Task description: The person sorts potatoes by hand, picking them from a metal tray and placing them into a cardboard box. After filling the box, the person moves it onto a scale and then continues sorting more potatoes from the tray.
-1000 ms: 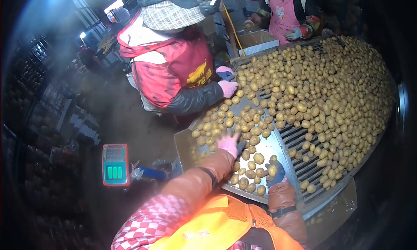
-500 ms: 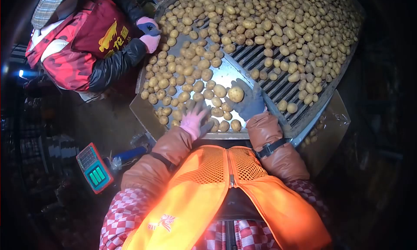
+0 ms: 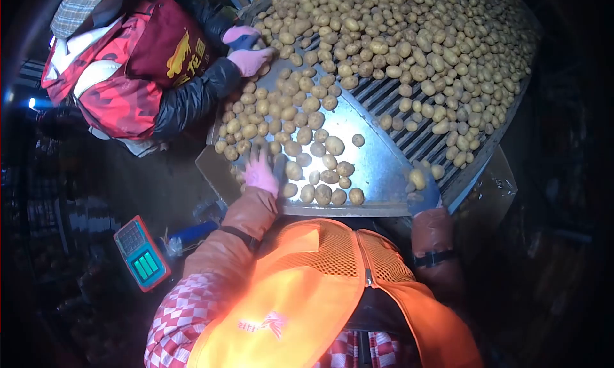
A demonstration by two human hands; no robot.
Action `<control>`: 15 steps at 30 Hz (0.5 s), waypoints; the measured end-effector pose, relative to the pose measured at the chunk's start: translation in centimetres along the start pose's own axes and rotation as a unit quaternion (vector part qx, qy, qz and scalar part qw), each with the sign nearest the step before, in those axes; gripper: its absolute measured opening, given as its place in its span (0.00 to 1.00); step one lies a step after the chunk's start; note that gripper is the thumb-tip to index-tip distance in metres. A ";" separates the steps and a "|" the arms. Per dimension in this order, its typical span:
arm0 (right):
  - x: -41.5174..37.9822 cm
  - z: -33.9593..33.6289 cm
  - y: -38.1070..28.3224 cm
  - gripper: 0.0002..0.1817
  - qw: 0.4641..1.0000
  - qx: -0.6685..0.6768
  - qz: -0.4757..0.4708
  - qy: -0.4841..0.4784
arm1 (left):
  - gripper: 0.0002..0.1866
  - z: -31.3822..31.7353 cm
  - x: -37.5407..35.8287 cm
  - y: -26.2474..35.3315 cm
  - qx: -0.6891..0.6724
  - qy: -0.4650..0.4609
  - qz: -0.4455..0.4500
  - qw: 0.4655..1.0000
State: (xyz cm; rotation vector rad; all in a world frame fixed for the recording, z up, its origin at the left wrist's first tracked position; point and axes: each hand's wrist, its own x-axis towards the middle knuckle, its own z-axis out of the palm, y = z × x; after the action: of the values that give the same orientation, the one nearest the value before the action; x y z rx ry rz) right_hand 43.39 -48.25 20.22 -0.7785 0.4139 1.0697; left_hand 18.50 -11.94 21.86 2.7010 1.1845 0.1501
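Head view: dim shed, steel sorting chute [image 3: 377,169] fed by roller grader [image 3: 409,134] heaped with potatoes [image 3: 409,41]. Left hand [image 3: 261,171], pink glove, fingers spread flat among potatoes at chute's left edge, gripping nothing. Right hand [image 3: 423,190], blue glove, grasping potato [image 3: 417,178] at chute's right corner. Co-worker's pink-gloved hand [image 3: 249,59] on pile, far left. Scale [image 3: 142,254] on floor.

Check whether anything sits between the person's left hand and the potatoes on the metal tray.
Nothing visible does: the pink-gloved left hand lies flat on the shiny metal tray, already touching the small yellow-brown potatoes beside it.
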 end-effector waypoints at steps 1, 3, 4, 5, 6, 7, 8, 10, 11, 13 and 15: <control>-0.6 0.5 0.3 0.25 1.000 0.010 0.007 0.006 | 0.34 0.4 2.2 0.3 -0.018 0.020 0.027 0.999; -1.0 2.1 1.6 0.24 0.999 -0.026 -0.010 0.047 | 0.34 1.0 7.0 1.7 -0.046 0.031 0.051 0.997; -0.7 3.4 2.6 0.24 0.994 -0.072 -0.036 0.079 | 0.35 1.3 9.7 2.7 -0.055 0.023 0.048 0.997; -0.4 4.7 3.5 0.24 0.985 -0.118 -0.063 0.111 | 0.38 1.0 12.0 4.3 -0.066 0.008 -0.005 0.998; -0.4 5.9 4.0 0.24 0.982 -0.142 -0.070 0.107 | 0.40 0.7 13.8 5.9 -0.078 -0.008 -0.057 0.995; -0.7 7.2 4.3 0.24 0.978 -0.167 -0.076 0.103 | 0.41 2.1 15.1 6.9 -0.094 -0.035 -0.054 0.993; -1.1 8.4 4.3 0.23 0.973 -0.193 -0.080 0.100 | 0.42 2.4 15.4 7.8 -0.111 -0.063 -0.053 0.990; -1.2 9.2 3.9 0.23 0.980 -0.172 -0.055 0.089 | 0.46 0.1 12.4 10.7 0.022 -0.164 0.063 0.984; -0.3 8.3 4.0 0.23 0.980 -0.172 -0.053 0.082 | 0.44 2.0 11.2 10.0 0.002 -0.178 0.100 0.979; 0.4 8.3 4.1 0.23 0.983 -0.160 -0.049 0.075 | 0.42 2.0 6.7 8.9 0.030 -0.136 0.163 0.977; 0.1 9.2 3.8 0.23 0.987 -0.135 -0.048 0.078 | 0.39 4.0 2.7 5.8 0.011 -0.041 0.233 0.971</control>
State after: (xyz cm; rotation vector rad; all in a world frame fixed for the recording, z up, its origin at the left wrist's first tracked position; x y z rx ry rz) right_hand 39.47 -40.38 24.96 -1.1175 0.3627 0.9896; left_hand 25.19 -14.35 19.22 2.9241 0.5134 0.0870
